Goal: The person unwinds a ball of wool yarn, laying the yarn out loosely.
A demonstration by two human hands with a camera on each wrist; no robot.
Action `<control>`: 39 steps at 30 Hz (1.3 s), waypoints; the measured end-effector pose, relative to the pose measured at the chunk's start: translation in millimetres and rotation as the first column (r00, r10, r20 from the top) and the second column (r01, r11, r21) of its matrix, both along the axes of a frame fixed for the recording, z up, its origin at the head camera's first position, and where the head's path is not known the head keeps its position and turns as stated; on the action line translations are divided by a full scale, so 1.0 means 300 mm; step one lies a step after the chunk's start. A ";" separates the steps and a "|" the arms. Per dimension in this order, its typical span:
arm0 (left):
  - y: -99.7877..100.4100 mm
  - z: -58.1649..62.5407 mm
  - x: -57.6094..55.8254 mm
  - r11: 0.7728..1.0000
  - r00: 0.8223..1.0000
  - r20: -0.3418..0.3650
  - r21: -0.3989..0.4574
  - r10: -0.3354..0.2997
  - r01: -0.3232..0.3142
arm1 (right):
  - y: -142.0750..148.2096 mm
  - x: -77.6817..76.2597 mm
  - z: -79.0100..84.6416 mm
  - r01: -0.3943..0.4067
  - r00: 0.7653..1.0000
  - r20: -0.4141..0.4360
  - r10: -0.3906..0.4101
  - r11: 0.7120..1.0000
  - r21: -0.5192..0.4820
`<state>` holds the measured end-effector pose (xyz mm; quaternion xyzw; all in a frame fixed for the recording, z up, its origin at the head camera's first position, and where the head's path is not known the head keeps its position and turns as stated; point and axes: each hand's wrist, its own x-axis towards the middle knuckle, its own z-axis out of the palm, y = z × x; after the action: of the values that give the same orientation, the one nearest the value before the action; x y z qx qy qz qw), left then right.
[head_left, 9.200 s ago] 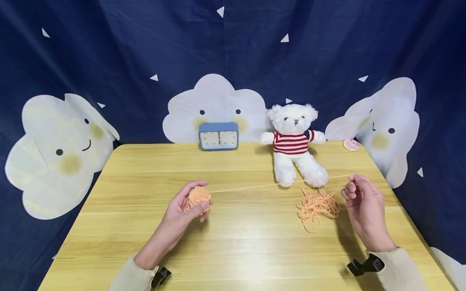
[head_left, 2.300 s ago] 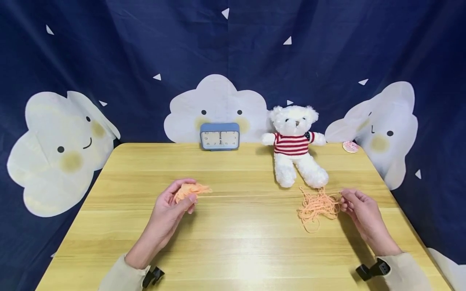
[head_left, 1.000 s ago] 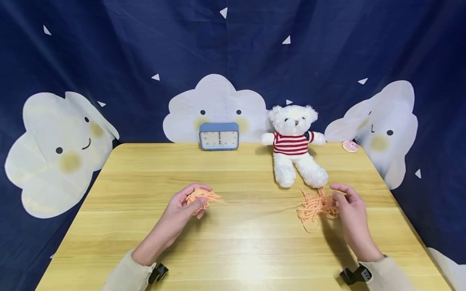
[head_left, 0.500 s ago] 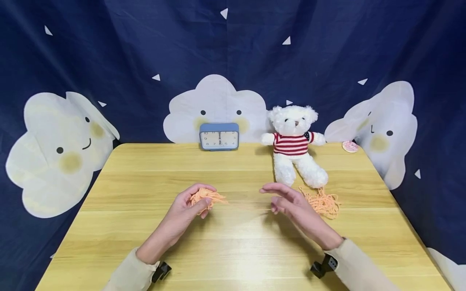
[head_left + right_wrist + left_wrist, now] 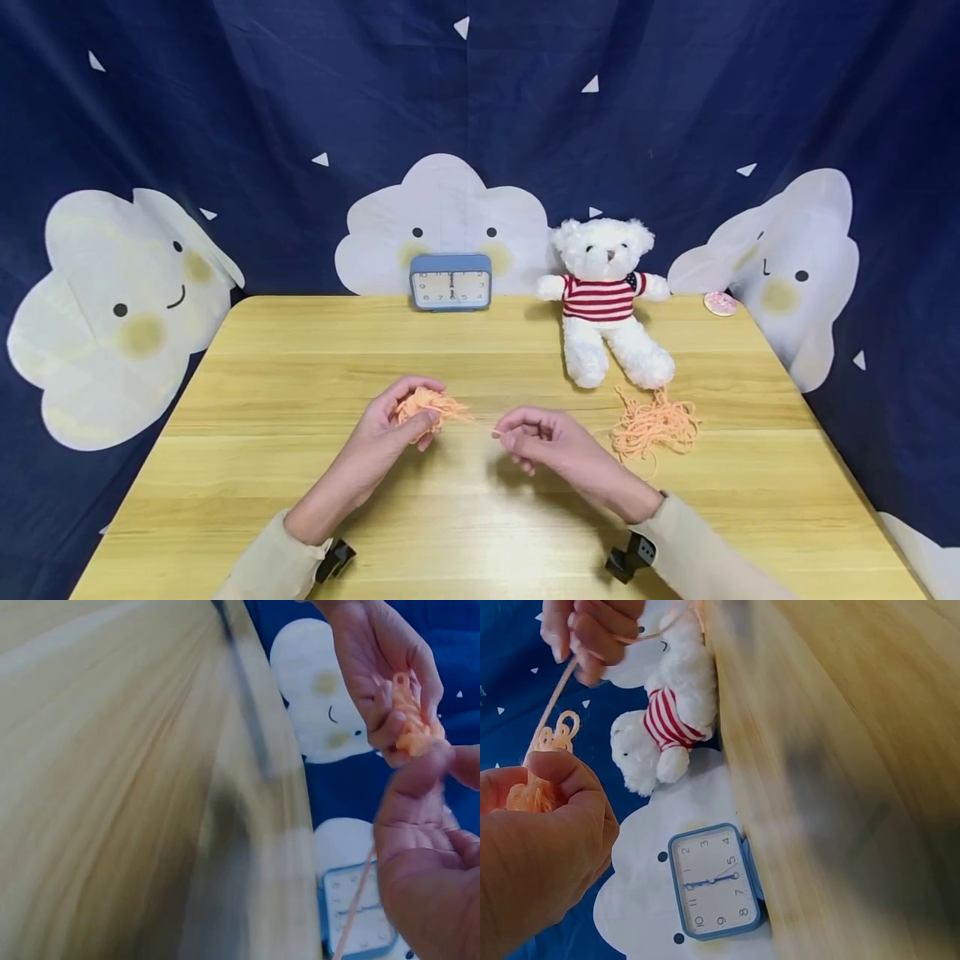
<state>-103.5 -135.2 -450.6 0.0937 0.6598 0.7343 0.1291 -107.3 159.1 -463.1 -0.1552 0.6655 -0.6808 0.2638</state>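
Observation:
Near the table's middle, my left hand [image 5: 372,442] holds a small bundle of orange yarn [image 5: 426,406] between thumb and fingers, with loose loops poking out on its right side. Just to the right, my right hand [image 5: 561,450] pinches a yarn strand between thumb and index finger. In the left wrist view this strand [image 5: 551,709] runs taut from the bundle up to the right hand. From there it trails toward a tangled pile of orange yarn [image 5: 655,423] on the table. The right wrist view shows the bundle [image 5: 411,724] partly hidden behind my right thumb.
A white teddy bear [image 5: 603,296] in a striped shirt sits behind the yarn pile, its foot close to it. A blue clock [image 5: 451,283] stands at the back edge of the wooden table [image 5: 315,333]. A round pink disc [image 5: 721,303] lies at the far right corner.
My right hand has travelled left from beside the yarn pile to near the bundle, and its spread fingers have closed in a pinch. The left hand, farther left 2.3 seconds ago, has shifted slightly right.

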 end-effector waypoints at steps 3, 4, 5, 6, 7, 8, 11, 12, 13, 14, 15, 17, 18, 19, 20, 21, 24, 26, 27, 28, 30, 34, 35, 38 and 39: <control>-0.005 -0.002 0.005 0.999 1.000 -0.015 -0.042 0.007 -0.008 | 0.038 0.006 0.020 0.070 0.992 -0.100 -0.072 0.997 -0.022; -0.007 -0.003 0.007 0.998 1.000 -0.025 -0.057 0.004 -0.006 | 0.053 0.006 0.028 0.098 0.986 -0.135 -0.102 0.995 -0.035; -0.010 -0.004 0.009 0.998 0.999 -0.033 -0.066 -0.002 -0.001 | 0.070 0.006 0.034 0.130 0.978 -0.160 -0.136 0.990 -0.049; -0.012 -0.005 0.010 0.997 0.999 -0.044 -0.075 -0.010 0.006 | 0.086 0.005 0.041 0.160 0.969 -0.180 -0.169 0.985 -0.066; -0.014 -0.006 0.012 0.997 0.998 -0.054 -0.082 -0.016 0.012 | 0.101 0.004 0.047 0.191 0.958 -0.201 -0.206 0.977 -0.090; -0.016 -0.007 0.014 0.996 0.998 -0.062 -0.085 -0.023 0.017 | 0.116 0.002 0.052 0.224 0.947 -0.211 -0.243 0.968 -0.112; -0.022 -0.010 0.017 0.996 0.996 -0.083 -0.080 -0.033 0.026 | 0.156 -0.001 0.063 0.321 0.913 -0.203 -0.355 0.929 -0.183; -0.024 -0.010 0.018 0.997 0.996 -0.086 -0.072 -0.029 0.023 | 0.168 -0.002 0.066 0.345 0.902 -0.193 -0.386 0.914 -0.214; -0.026 -0.011 0.018 0.998 0.996 -0.088 -0.065 -0.024 0.018 | 0.180 -0.002 0.067 0.368 0.891 -0.183 -0.415 0.897 -0.243; -0.027 -0.011 0.018 0.999 0.996 -0.089 -0.053 -0.016 0.011 | 0.192 -0.002 0.068 0.387 0.882 -0.171 -0.440 0.882 -0.270; -0.029 -0.011 0.017 0.999 0.996 -0.090 -0.044 -0.010 0.007 | 0.205 -0.001 0.069 0.402 0.873 -0.161 -0.460 0.866 -0.297; -0.034 -0.010 0.017 1.000 0.996 -0.084 -0.015 -0.001 0.000 | 0.230 0.000 0.070 0.420 0.860 -0.145 -0.488 0.841 -0.341; -0.036 -0.010 0.017 1.000 0.997 -0.078 -0.001 0.001 -0.001 | 0.244 0.001 0.070 0.425 0.855 -0.139 -0.499 0.829 -0.363; -0.038 -0.010 0.017 1.000 0.997 -0.075 0.009 -0.002 0.002 | 0.258 0.001 0.070 0.429 0.851 -0.135 -0.508 0.819 -0.383; -0.041 -0.010 0.017 1.000 0.998 -0.070 0.021 -0.005 0.006 | 0.272 0.000 0.071 0.429 0.847 -0.133 -0.515 0.809 -0.401; -0.043 -0.010 0.017 1.000 0.998 -0.064 0.028 -0.010 0.012 | 0.287 0.000 0.071 0.427 0.843 -0.134 -0.521 0.799 -0.424; -0.051 -0.014 0.019 0.999 0.998 -0.055 0.043 -0.022 0.025 | 0.329 -0.004 0.074 0.431 0.827 -0.124 -0.549 0.759 -0.487; -0.056 -0.018 0.021 0.999 0.998 -0.053 0.046 -0.027 0.030 | 0.355 -0.007 0.077 0.437 0.815 -0.110 -0.569 0.728 -0.529; -0.058 -0.019 0.021 0.998 0.998 -0.052 0.046 -0.028 0.030 | 0.367 -0.009 0.078 0.438 0.810 -0.098 -0.578 0.708 -0.554; -0.060 -0.021 0.022 0.998 0.998 -0.051 0.048 -0.029 0.031 | 0.379 -0.010 0.080 0.446 0.802 -0.084 -0.591 0.687 -0.573; -0.060 -0.022 0.021 0.998 0.999 -0.045 0.051 -0.029 0.031 | 0.401 -0.015 0.082 0.454 0.789 -0.059 -0.612 0.645 -0.614; -0.059 -0.020 0.021 0.998 0.999 -0.033 0.055 -0.019 0.020 | 0.439 -0.023 0.082 0.503 0.749 0.011 -0.663 0.557 -0.661; -0.059 -0.020 0.021 0.999 0.999 -0.033 0.052 -0.014 0.016 | 0.447 -0.026 0.081 0.523 0.733 0.024 -0.680 0.540 -0.660; -0.061 -0.016 0.023 0.999 1.000 -0.027 0.055 -0.001 0.002 | 0.473 -0.032 0.071 0.588 0.684 0.063 -0.727 0.498 -0.637; -0.063 -0.015 0.024 0.998 1.000 -0.025 0.056 0.003 -0.001 | 0.482 -0.034 0.066 0.611 0.665 0.071 -0.743 0.488 -0.623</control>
<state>-96.3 -154.0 -455.1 0.1059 0.6405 0.7515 0.1174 -117.5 303.6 -443.1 -0.0241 0.4437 -0.8811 -0.1620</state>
